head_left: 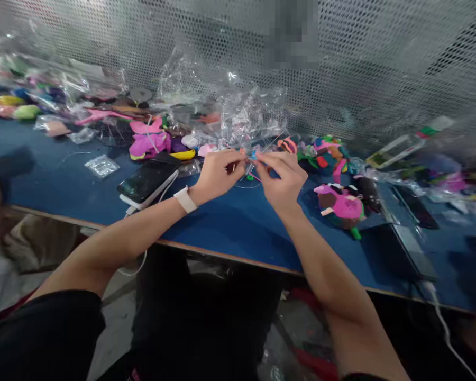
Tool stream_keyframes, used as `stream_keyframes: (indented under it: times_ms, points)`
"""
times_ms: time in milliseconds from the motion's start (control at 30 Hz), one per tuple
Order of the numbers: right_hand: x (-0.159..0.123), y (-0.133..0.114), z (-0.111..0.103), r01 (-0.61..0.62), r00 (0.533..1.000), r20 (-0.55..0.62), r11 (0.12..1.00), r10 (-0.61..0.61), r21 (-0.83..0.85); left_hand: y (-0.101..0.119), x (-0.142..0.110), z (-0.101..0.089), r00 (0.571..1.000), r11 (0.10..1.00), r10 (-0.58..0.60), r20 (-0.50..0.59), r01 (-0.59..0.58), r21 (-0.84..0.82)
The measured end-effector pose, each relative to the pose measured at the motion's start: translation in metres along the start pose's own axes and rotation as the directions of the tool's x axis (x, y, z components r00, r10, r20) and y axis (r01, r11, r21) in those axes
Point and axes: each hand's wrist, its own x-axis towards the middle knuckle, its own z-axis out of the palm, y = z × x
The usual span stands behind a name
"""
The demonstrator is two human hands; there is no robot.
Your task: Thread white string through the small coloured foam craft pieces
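Both hands meet over the middle of the blue table (230,222), fingertips nearly touching. My left hand (218,172), with a white band (185,200) on its wrist, is closed in a pinch; what it holds is too small to make out. My right hand (283,177) pinches a small blue piece (254,154), perhaps modelling clay. Just below the fingertips lies a small green bit (249,178) beside a thin loop of clear line. Behind the hands spreads a heap of crumpled clear plastic bags (241,114).
A phone (150,177) rests on a white power bank left of my hands, with a white cable. Pink butterfly-like clay (148,138) is behind it. On the right are a pink clay figure (343,203) and a dark box-like device (400,254). A perforated metal screen (222,32) stands behind.
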Motion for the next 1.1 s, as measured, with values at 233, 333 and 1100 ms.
stream_keyframes:
  times_ms: [233, 333, 1100]
  points:
    - [-0.007, 0.007, 0.000, -0.136, 0.988, 0.070, 0.990, 0.139, -0.042, -0.003, 0.000, 0.002, 0.999, 1.000, 0.004, -0.044, -0.004, 0.007]
    - [-0.007, 0.006, 0.000, -0.185, 0.978, 0.095, 0.982, 0.187, -0.025, -0.003, 0.000, 0.002, 0.999, 1.000, 0.014, -0.048, -0.013, 0.013]
    - [0.001, 0.007, -0.006, -0.171, 0.970, 0.191, 0.981, 0.151, 0.091, -0.008, -0.003, 0.003, 0.982, 0.979, -0.190, -0.008, 0.189, -0.078]
